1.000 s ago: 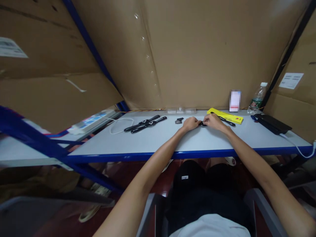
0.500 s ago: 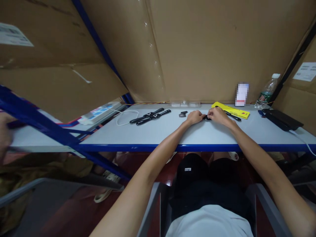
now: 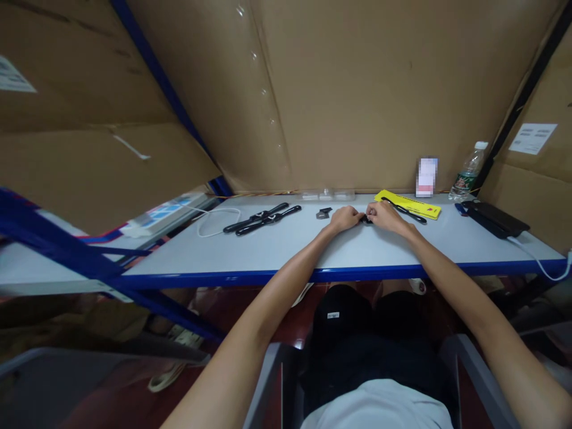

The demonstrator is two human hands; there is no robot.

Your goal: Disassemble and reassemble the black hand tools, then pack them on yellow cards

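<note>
Near the middle of the table, my left hand [image 3: 347, 218] and my right hand [image 3: 384, 215] meet with fingers closed at a small black piece [image 3: 367, 220]. Most of that piece is hidden by the fingers, so its kind cannot be made out. A small dark grey part [image 3: 323, 213] lies just left of my left hand. Behind my right hand, a slim black bar [image 3: 407, 212] rests partly over a yellow printed packet [image 3: 415, 205]. Two long black strap-like pieces [image 3: 263, 220] lie side by side farther left.
Clear plastic trays [image 3: 328, 195] sit against the cardboard wall. A phone [image 3: 426, 177] stands at the back, with a water bottle [image 3: 467, 173] beside it. On the right is a black case [image 3: 496, 219] with a white cable. Blue-edged table [image 3: 250, 250]; another white cable [image 3: 210, 232] loops left.
The camera view has shifted slightly, so everything sits a little farther left and lower. Both hands stay together at the small black piece, with little visible finger movement.
</note>
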